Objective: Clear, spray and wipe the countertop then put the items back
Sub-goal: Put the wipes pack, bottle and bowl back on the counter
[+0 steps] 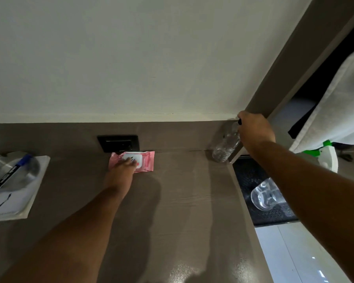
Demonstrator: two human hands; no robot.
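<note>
two hands: left hand [124, 168] presses pink wipes pack [143, 160], right hand [253, 129] grasps bottle [226, 146]

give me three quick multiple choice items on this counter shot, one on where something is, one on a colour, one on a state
1. Where does the wipes pack lie?
A. on the countertop just below the wall socket
B. on the floor
C. inside the bowl

2. What colour is the wipes pack?
A. blue
B. pink
C. black

3. What is the right hand doing?
A. hanging idle
B. pressing the socket
C. gripping the top of the clear bottle

Key: 1 A, the pack sits against the backsplash under the socket. 2 B, its wrapper is pink with a white lid. 3 C, the fingers curl over the bottle's cap end.
</note>
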